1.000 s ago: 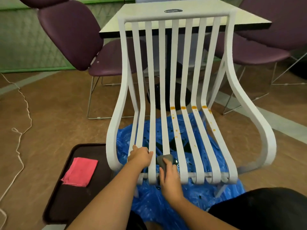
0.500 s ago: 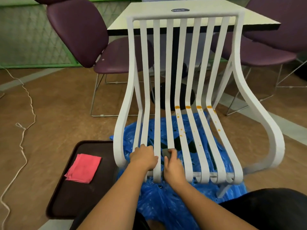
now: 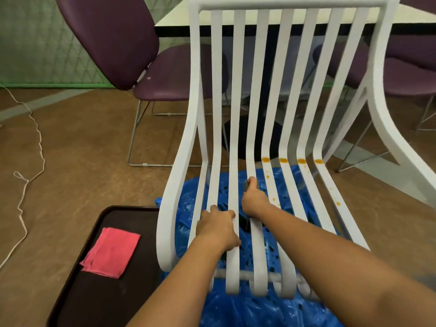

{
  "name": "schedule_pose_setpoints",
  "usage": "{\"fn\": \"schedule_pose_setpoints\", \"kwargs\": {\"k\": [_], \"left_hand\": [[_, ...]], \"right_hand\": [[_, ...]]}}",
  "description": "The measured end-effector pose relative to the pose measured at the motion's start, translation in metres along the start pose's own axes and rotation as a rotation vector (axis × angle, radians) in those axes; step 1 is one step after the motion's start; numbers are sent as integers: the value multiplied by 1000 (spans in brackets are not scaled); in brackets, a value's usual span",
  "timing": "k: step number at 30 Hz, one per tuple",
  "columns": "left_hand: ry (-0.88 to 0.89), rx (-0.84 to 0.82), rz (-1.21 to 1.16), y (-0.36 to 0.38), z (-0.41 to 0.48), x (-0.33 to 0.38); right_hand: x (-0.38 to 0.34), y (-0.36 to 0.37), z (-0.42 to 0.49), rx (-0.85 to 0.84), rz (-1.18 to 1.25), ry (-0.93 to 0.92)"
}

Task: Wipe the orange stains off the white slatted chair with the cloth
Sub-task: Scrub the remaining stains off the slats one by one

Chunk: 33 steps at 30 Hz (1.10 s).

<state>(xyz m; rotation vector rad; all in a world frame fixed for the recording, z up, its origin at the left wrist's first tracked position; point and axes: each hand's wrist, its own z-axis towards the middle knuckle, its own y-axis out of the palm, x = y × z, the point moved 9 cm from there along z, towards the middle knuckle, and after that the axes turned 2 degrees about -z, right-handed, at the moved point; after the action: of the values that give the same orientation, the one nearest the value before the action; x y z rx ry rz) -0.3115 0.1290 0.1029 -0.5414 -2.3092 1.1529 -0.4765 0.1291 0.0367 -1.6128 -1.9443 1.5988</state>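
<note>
- Two bare forearms stretch over a crumpled blue plastic sheet (image 3: pixel 236 308) spread on the brown floor under the white slatted chair (image 3: pixel 174 185).
- The left hand (image 3: pixel 218 228) lies on the seat's leftmost slats near the front edge, its grip clamped there with fingers curled round a slat.
- The right hand (image 3: pixel 253 199), a little farther up the seat, has its grip closed on a dark grey cloth (image 3: pixel 246 185). The cloth is mostly hidden under the fingers and held against the slat just left of the stained ones.
- The orange stains (image 3: pixel 283 160) form four blots in a row across the right-hand slats, where the seat bends up into the back. Smaller drips trail toward the front.
- At left, a dark tray (image 3: pixel 77 303) on the floor carries a folded pink cloth (image 3: pixel 111 252).
- A white cord (image 3: pixel 35 147) snakes across the floor at far left.
- Beyond stand purple chairs (image 3: pixel 111 36) on wire frames, a pale-topped table (image 3: pixel 174 17) and a green mesh wall (image 3: pixel 35 38).
</note>
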Motion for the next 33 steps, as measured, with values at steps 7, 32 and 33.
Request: {"fn": "schedule_pose_setpoints", "kwargs": {"k": [7, 32, 33], "left_hand": [[16, -51, 54, -1, 18, 1], [54, 7, 2, 5, -11, -3], [47, -2, 14, 7, -14, -3]], "right_hand": [[-35, -20, 104, 11, -66, -34], [27, 18, -101, 113, 76, -136], [30, 21, -114, 119, 102, -147]]}}
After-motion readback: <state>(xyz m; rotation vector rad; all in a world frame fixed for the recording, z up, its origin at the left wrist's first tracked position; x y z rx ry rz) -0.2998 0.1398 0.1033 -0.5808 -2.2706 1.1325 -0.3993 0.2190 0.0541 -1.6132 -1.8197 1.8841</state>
